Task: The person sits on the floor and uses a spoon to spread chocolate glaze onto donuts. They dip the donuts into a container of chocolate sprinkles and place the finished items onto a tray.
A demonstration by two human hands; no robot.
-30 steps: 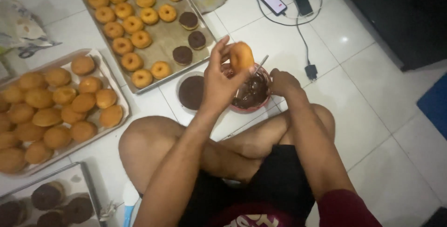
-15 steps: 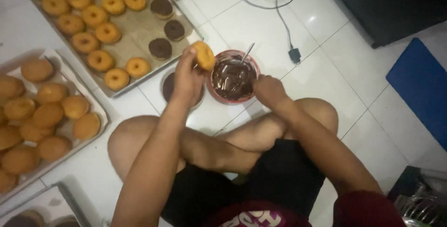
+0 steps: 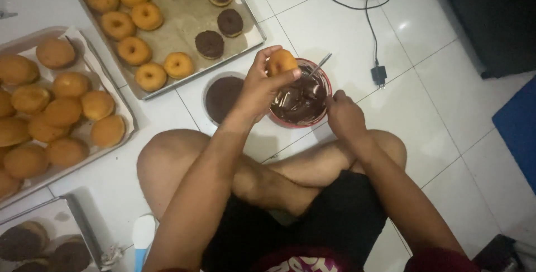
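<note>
The left hand pinches a plain doughnut by its edge, directly above the far-left rim of the red bowl of chocolate. The right hand, fingers curled, steadies the bowl's near-right rim on the floor.

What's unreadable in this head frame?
- Bowl near rim: hidden by left hand and its donut.
- Right hand grip on the bowl: fingers face away.
- Spoon tip: sunk in chocolate.
- Corner tray: cut off by the frame edge.
</note>
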